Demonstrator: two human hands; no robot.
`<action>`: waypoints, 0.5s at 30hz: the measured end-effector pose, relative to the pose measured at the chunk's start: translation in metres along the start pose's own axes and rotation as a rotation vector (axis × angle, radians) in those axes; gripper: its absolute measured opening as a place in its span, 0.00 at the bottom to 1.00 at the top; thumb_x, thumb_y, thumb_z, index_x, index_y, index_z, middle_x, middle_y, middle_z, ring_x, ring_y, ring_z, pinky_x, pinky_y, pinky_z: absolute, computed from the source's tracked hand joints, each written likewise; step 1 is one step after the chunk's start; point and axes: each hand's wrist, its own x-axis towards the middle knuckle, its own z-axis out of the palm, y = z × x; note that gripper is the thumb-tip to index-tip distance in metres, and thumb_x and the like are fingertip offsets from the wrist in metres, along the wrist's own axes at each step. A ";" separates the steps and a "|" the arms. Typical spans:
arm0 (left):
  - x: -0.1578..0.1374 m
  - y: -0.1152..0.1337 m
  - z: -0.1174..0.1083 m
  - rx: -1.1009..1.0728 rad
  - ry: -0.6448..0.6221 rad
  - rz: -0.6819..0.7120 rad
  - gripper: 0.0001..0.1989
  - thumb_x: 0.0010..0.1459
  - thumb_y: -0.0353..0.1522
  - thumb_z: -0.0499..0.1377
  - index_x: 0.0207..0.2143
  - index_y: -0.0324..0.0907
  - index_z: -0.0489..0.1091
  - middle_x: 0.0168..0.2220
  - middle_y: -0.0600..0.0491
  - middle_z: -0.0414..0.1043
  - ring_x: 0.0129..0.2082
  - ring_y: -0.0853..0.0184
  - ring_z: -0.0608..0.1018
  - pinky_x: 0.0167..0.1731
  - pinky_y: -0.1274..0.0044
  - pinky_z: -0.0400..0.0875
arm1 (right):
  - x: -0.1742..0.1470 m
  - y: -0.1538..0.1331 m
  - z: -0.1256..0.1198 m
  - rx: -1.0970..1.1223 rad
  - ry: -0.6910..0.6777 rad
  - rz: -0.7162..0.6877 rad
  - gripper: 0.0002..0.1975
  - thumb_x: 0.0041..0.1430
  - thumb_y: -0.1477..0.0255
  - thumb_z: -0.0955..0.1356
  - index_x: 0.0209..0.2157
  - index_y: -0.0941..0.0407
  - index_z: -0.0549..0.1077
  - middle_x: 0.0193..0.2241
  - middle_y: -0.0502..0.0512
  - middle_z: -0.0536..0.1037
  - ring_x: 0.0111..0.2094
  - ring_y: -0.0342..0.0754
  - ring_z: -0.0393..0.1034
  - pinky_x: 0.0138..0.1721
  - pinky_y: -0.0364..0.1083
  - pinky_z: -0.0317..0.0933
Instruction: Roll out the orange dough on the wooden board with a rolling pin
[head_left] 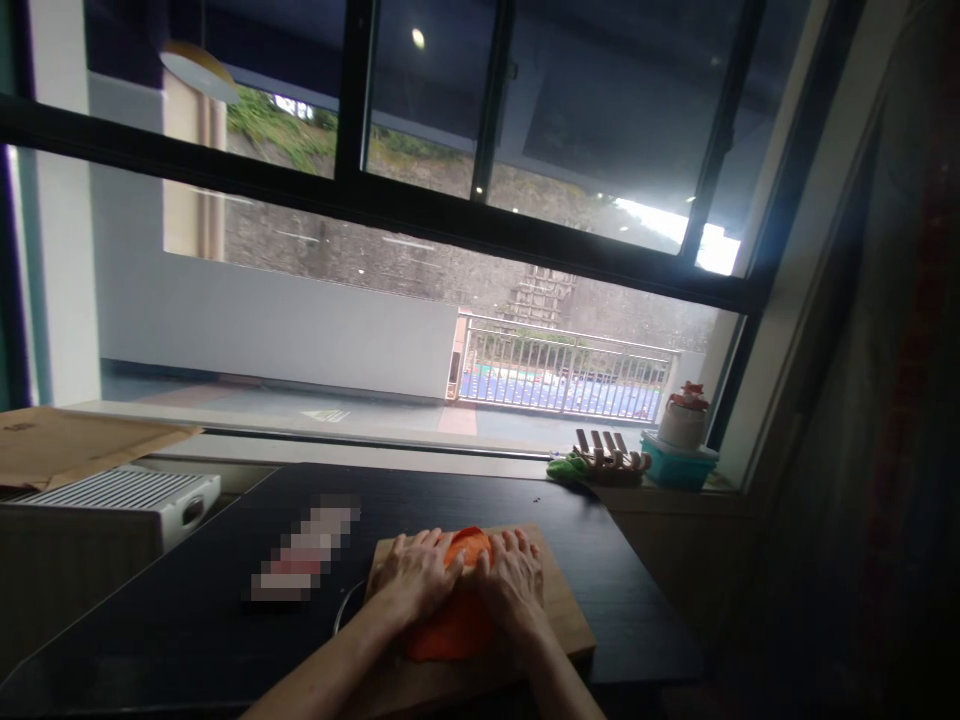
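We judge the flat, bright-orange, pliable-looking sheet (450, 635) soft, best supported broadly; we cannot tell whether left hand (421, 575) or right hand (516, 575) clamps it.

Black table (217, 640) (wooden board (562, 605) atop)

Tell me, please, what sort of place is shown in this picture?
Possibly a room in a school or similar building: beyond the wide window are a metal railing and a blue, court-like ground.
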 end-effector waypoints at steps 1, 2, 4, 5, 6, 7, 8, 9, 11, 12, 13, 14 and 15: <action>0.000 0.000 0.001 0.005 0.002 0.001 0.28 0.62 0.44 0.41 0.57 0.42 0.65 0.58 0.43 0.65 0.60 0.56 0.64 0.60 0.58 0.50 | 0.000 0.000 0.000 -0.003 0.001 0.000 0.21 0.62 0.66 0.57 0.51 0.55 0.72 0.56 0.59 0.69 0.61 0.55 0.54 0.60 0.53 0.44; 0.000 0.000 0.001 0.007 0.005 0.002 0.28 0.62 0.44 0.42 0.57 0.42 0.65 0.58 0.43 0.65 0.60 0.56 0.64 0.60 0.58 0.49 | 0.001 0.000 0.000 -0.006 0.003 0.002 0.21 0.63 0.66 0.57 0.51 0.55 0.72 0.55 0.59 0.69 0.60 0.55 0.55 0.59 0.53 0.45; 0.005 -0.001 0.003 -0.006 0.008 -0.008 0.28 0.61 0.43 0.42 0.57 0.42 0.65 0.59 0.43 0.65 0.60 0.56 0.64 0.61 0.58 0.48 | 0.005 0.000 0.002 -0.012 0.004 0.008 0.20 0.62 0.66 0.57 0.50 0.54 0.73 0.54 0.58 0.71 0.59 0.55 0.56 0.59 0.52 0.45; 0.009 -0.002 0.004 -0.019 0.000 -0.019 0.28 0.61 0.43 0.41 0.57 0.41 0.64 0.59 0.43 0.64 0.61 0.56 0.63 0.61 0.57 0.47 | 0.009 0.000 0.003 -0.013 0.001 0.009 0.20 0.62 0.66 0.57 0.49 0.53 0.73 0.53 0.57 0.72 0.59 0.54 0.57 0.59 0.52 0.45; 0.014 -0.002 0.005 -0.034 -0.013 -0.032 0.29 0.61 0.43 0.41 0.58 0.41 0.63 0.60 0.43 0.63 0.61 0.55 0.62 0.61 0.56 0.47 | 0.013 0.001 0.004 -0.013 -0.005 0.008 0.19 0.62 0.66 0.57 0.48 0.52 0.73 0.52 0.57 0.73 0.58 0.54 0.58 0.58 0.52 0.46; 0.020 -0.003 0.005 -0.047 -0.032 -0.046 0.29 0.61 0.44 0.41 0.58 0.40 0.62 0.60 0.43 0.63 0.61 0.55 0.62 0.60 0.56 0.47 | 0.018 0.001 0.005 -0.012 -0.013 0.005 0.19 0.63 0.66 0.57 0.48 0.52 0.74 0.51 0.57 0.73 0.57 0.54 0.59 0.58 0.52 0.47; 0.026 -0.004 0.004 -0.058 -0.054 -0.060 0.30 0.60 0.44 0.42 0.59 0.39 0.62 0.60 0.42 0.63 0.61 0.54 0.62 0.60 0.55 0.47 | 0.023 0.002 0.007 -0.011 -0.021 0.003 0.18 0.63 0.66 0.57 0.47 0.52 0.74 0.50 0.57 0.73 0.57 0.54 0.59 0.57 0.52 0.48; 0.033 -0.006 0.004 -0.066 -0.077 -0.071 0.30 0.59 0.44 0.43 0.59 0.39 0.62 0.59 0.42 0.63 0.61 0.53 0.63 0.59 0.54 0.49 | 0.030 0.002 0.008 -0.012 -0.030 0.002 0.19 0.63 0.66 0.57 0.47 0.52 0.74 0.49 0.58 0.74 0.56 0.54 0.60 0.56 0.53 0.49; 0.048 -0.010 0.002 -0.079 -0.114 -0.080 0.28 0.57 0.42 0.46 0.55 0.40 0.66 0.58 0.41 0.66 0.58 0.52 0.66 0.56 0.54 0.55 | 0.043 0.004 0.011 -0.013 -0.052 0.000 0.19 0.63 0.65 0.57 0.46 0.54 0.73 0.49 0.59 0.74 0.55 0.56 0.61 0.54 0.54 0.52; 0.054 -0.012 0.002 -0.087 -0.128 -0.078 0.25 0.56 0.40 0.47 0.53 0.42 0.69 0.57 0.42 0.67 0.57 0.51 0.68 0.55 0.54 0.58 | 0.050 0.004 0.012 -0.012 -0.067 -0.003 0.19 0.63 0.64 0.57 0.46 0.54 0.74 0.48 0.60 0.74 0.54 0.57 0.62 0.52 0.55 0.53; 0.060 -0.014 0.001 -0.097 -0.139 -0.070 0.23 0.54 0.38 0.48 0.49 0.44 0.72 0.56 0.43 0.68 0.55 0.52 0.69 0.53 0.55 0.60 | 0.057 0.005 0.013 -0.011 -0.087 -0.012 0.19 0.62 0.63 0.57 0.44 0.54 0.74 0.47 0.60 0.75 0.53 0.57 0.63 0.51 0.56 0.54; 0.064 -0.016 0.000 -0.108 -0.146 -0.055 0.21 0.53 0.36 0.48 0.45 0.47 0.74 0.55 0.46 0.70 0.54 0.53 0.71 0.51 0.57 0.63 | 0.063 0.006 0.013 -0.008 -0.110 -0.025 0.19 0.62 0.63 0.57 0.42 0.54 0.75 0.46 0.60 0.75 0.51 0.58 0.64 0.49 0.56 0.55; 0.067 -0.018 0.000 -0.121 -0.148 -0.037 0.19 0.52 0.35 0.49 0.41 0.50 0.76 0.53 0.49 0.72 0.52 0.54 0.72 0.49 0.59 0.64 | 0.068 0.006 0.013 -0.002 -0.137 -0.043 0.18 0.61 0.64 0.57 0.39 0.53 0.76 0.44 0.59 0.76 0.50 0.58 0.65 0.48 0.56 0.56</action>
